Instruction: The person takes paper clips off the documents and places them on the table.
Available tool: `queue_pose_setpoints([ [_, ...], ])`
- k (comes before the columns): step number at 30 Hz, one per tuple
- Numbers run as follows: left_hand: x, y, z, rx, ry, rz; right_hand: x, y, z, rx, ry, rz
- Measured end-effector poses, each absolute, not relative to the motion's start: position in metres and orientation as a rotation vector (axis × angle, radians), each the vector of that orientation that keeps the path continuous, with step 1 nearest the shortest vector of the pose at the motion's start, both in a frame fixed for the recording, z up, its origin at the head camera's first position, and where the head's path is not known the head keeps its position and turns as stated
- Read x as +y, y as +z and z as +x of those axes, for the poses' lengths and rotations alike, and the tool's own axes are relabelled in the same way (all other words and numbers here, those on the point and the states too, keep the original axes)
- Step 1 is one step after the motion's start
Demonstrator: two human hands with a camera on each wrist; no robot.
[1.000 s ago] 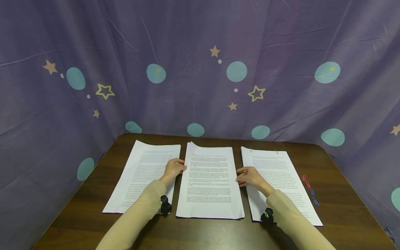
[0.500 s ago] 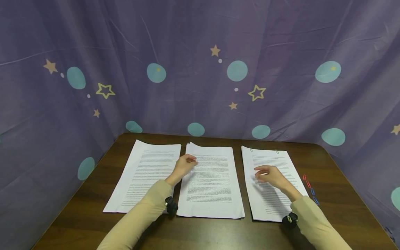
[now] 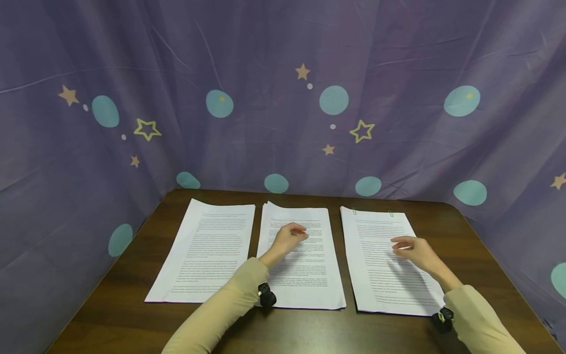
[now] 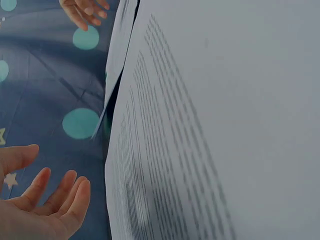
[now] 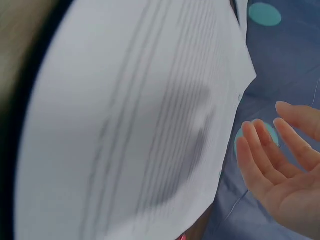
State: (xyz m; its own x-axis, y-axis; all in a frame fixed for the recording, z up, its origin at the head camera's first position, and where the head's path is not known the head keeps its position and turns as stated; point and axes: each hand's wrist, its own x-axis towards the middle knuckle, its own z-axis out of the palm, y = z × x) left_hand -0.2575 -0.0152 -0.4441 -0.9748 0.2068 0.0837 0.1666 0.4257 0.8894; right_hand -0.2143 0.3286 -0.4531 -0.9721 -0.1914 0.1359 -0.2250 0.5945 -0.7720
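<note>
Three stacks of printed paper lie side by side on the table. My left hand (image 3: 286,239) hovers over the middle stack (image 3: 305,295), with relaxed, slightly bent fingers and nothing in them. In the left wrist view, the same hand (image 4: 47,205) shows its fingers apart from one another. Above the right stack (image 3: 367,265) hangs my right hand (image 3: 417,253), also holding nothing. Its thumb and fingers are parted in the right wrist view (image 5: 287,172). Two green paper clips sit on the right stack's far edge, one at its left (image 3: 354,211) and another (image 3: 391,214) further right.
The left stack (image 3: 216,246) lies beyond my left forearm. A red paper clip (image 5: 183,237) peeks in at the bottom of the right wrist view; my right hand and arm cover that spot in the head view. A patterned purple curtain (image 3: 247,147) hangs behind the brown table (image 3: 309,329).
Both hands have left the middle stack's side edges and moved right, the left over the middle stack, the right across the right stack. The red and blue clips are now covered in the head view.
</note>
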Motion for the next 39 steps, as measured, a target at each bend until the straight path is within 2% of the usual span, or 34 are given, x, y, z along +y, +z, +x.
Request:
queue_pose_setpoints([
  [12,0.028,-0.454,-0.251,2.497,1.739,0.414,0.364,-0.468,-0.207,-2.640,1.257,0.389],
  [14,0.034,-0.455,-0.249,2.461,1.763,0.407,0.366,-0.467,-0.205,-2.668,1.215,0.344],
  [15,0.037,-0.469,-0.256,2.447,1.800,0.465,0.366,-0.467,-0.204,-2.682,1.191,0.321],
  [20,0.049,-0.469,-0.251,2.390,1.813,0.460,0.366,-0.467,-0.198,-2.805,1.063,0.178],
  [21,0.052,-0.480,-0.257,2.383,1.838,0.507,0.367,-0.467,-0.198,-2.811,1.057,0.172],
  [23,0.057,-0.473,-0.252,2.362,1.805,0.427,0.369,-0.469,-0.197,-2.821,1.047,0.168],
  [28,0.075,-0.506,-0.266,2.449,1.684,0.437,0.373,-0.474,-0.196,-2.839,1.036,0.158],
  [32,0.086,-0.553,-0.291,2.493,1.687,0.526,0.373,-0.477,-0.197,-2.851,1.059,0.150],
  [39,0.104,-0.598,-0.319,2.421,1.752,0.359,0.376,-0.479,-0.198,-2.859,1.044,0.118],
])
